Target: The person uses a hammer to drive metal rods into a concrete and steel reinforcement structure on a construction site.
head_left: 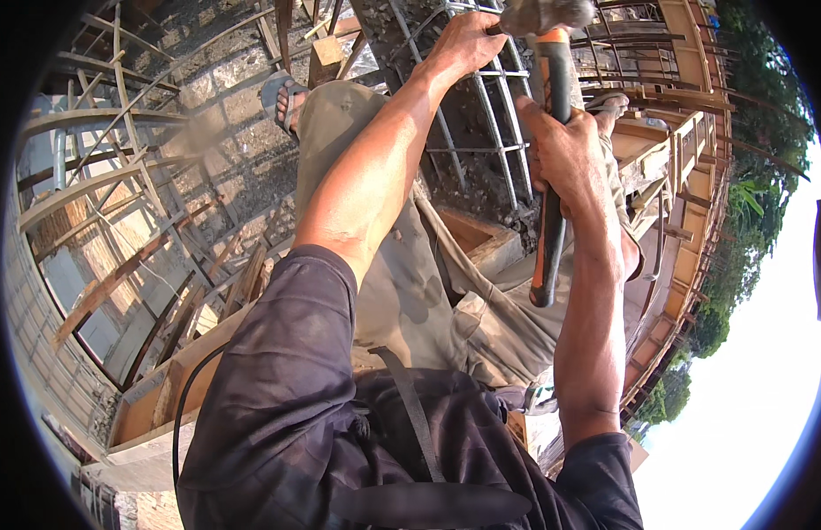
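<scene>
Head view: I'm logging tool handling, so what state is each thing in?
Hammer: held, head toward the picture's top edge.
Right hand: closed around the hammer's handle.
Left hand: closed; dark piece at its fingers mostly hidden.
Steel bars: exposed, crossed in an open grid.
Left sandal: worn on a foot.

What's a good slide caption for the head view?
Right hand gripping a black-and-orange hammer beside a rebar cage, left hand near the hammer's head.
</scene>
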{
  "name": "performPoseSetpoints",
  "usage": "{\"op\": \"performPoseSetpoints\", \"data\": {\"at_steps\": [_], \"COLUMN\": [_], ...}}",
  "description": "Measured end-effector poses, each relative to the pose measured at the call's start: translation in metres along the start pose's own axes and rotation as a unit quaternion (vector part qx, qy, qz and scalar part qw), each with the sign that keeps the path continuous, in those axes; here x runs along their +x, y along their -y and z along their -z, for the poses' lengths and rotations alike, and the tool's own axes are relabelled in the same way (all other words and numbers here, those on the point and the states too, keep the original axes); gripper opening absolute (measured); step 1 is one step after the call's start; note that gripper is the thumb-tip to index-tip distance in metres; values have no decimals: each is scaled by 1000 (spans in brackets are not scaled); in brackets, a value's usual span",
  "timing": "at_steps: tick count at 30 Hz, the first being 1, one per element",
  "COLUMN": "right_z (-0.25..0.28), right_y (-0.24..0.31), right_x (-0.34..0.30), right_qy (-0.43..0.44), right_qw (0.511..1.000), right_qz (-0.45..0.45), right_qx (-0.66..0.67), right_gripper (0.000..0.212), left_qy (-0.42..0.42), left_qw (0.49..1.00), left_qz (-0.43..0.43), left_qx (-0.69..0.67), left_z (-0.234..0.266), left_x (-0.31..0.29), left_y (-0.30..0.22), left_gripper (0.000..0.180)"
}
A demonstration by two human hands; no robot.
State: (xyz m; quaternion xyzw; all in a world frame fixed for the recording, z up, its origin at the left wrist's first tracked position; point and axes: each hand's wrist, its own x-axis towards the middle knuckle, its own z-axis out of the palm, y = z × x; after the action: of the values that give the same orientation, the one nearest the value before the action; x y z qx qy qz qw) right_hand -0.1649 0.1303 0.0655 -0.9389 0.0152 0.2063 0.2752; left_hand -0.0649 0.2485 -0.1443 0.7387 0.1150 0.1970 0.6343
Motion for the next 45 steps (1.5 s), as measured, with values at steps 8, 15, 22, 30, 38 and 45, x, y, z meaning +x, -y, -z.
{"op": "performPoseSetpoints", "data": {"at_steps": [8, 15, 22, 30, 38, 45], "right_z": [16, 45, 46, 53, 48, 37], "right_y": [-41, -54, -68, -85, -70, -75], "right_x": [-48, -85, -90, -105, -112, -109], "right_qy": [35, -70, -59, -86, -66, 25], "right_qw": [996, 976, 974, 964, 979, 969], "right_qz": [-66, -106, -97, -128, -58, -36], "right_qx": [58, 180, 197, 217, 185, 243], "right_gripper": [36, 36, 34, 43, 30, 29], "left_qy": [-1, -5, 97, 56, -7, 89], "left_qw": [999, 995, 994, 975, 965, 936], "left_qz": [-20, 67, 28, -65, -140, -211], "left_qx": [-29, -69, 41, -206, -222, -266], "left_z": [-4, 13, -30, 26, 47, 92], "left_x": [-8, 2, -14, -24, -51, -76], "left_y": [-3, -48, -16, -110, -122, -190], "left_gripper": [51, 57, 60, 48, 43, 46]}}
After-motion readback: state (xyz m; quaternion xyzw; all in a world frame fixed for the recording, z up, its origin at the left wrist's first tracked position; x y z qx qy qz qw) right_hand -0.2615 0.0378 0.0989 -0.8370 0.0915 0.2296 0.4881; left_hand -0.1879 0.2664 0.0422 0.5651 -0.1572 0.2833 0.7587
